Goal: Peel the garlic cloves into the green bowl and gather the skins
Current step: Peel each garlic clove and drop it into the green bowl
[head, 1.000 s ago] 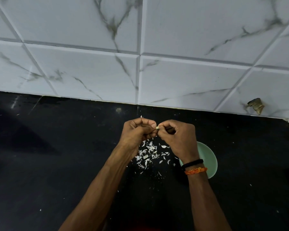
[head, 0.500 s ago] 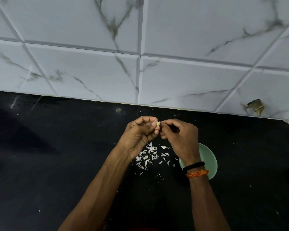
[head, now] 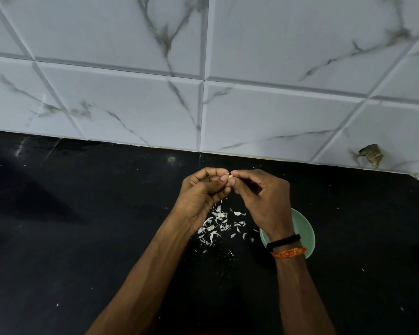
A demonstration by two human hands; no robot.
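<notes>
Below your pinch, papery white skins (head: 217,224) lie on the glossy black stone counter (head: 82,238). Beside your right wrist sits a smooth, matt green bowl (head: 305,228). Beyond your fingers, the marbled wall tiles (head: 276,44) shine.

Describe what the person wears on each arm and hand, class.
Both forearms are bare, with no sleeves in view and no gloves on the hands. The right wrist carries two bands: a black band and, just below it, an orange thread band. The left hand and its wrist show no bands; no rings are visible.
</notes>
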